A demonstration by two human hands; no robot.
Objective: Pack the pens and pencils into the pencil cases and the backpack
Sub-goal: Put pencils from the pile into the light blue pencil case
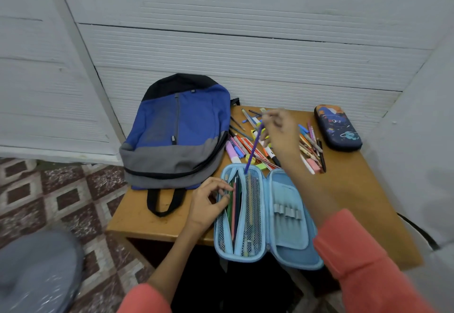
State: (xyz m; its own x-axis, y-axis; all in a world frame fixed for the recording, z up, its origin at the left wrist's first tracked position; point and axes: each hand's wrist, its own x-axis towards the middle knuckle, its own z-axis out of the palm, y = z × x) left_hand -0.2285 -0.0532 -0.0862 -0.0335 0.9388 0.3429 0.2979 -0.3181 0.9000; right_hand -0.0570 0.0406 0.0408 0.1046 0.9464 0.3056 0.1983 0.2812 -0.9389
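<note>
The wooden tabletop point(152, 216) carries a blue, grey and black backpack point(177, 130) hanging over its left edge, a loose pile of pens and pencils point(239, 144) at the back, a shut dark-blue pencil case point(337, 128) far right, and an opened light-blue pencil case point(290, 234) overhanging the near edge.

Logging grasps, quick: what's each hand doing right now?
Left hand: grips the blue pencil case at its pocket.
Right hand: holds the purple pencil.

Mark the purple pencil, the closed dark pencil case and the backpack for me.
purple pencil point(253, 147): head view, mid-shaft.
closed dark pencil case point(337, 128): head view, lid centre.
backpack point(177, 126): head view, blue front panel.
</note>
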